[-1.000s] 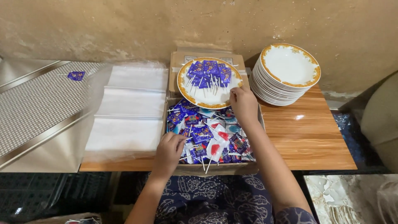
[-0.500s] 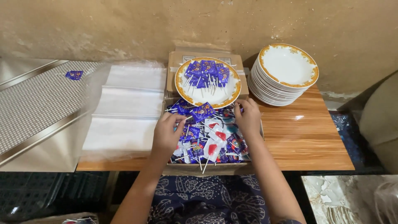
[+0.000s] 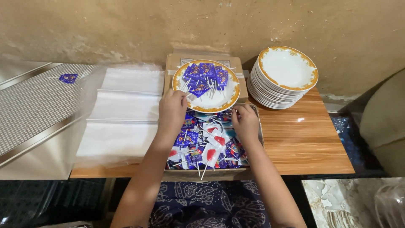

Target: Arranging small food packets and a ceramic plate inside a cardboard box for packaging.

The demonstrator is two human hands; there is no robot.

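My left hand (image 3: 172, 110) pinches a blue-wrapped lollipop (image 3: 198, 89) by its stick onto the gold-rimmed plate (image 3: 219, 102), which already holds a fan of them. The plate sits over a cardboard box (image 3: 211, 173) full of blue and red-and-white lollipops, where my right hand (image 3: 244, 122) lies loosely curled; whether it grips one I cannot tell. Empty plates (image 3: 283, 78) are stacked on the desk (image 3: 312, 143).

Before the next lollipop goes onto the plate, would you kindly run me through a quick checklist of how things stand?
1. Left hand at the plate rim, by a blue-wrapped lollipop: ok.
2. Whether the left hand grips that lollipop: cannot tell.
3. Plate has bare room on its near side: ok.
4. Plate rests steadily on the carton behind the cardboard box: cannot tell.
5. Right hand is in the box among the lollipops: ok.
6. Stack of plates stands clear of both hands: ok.
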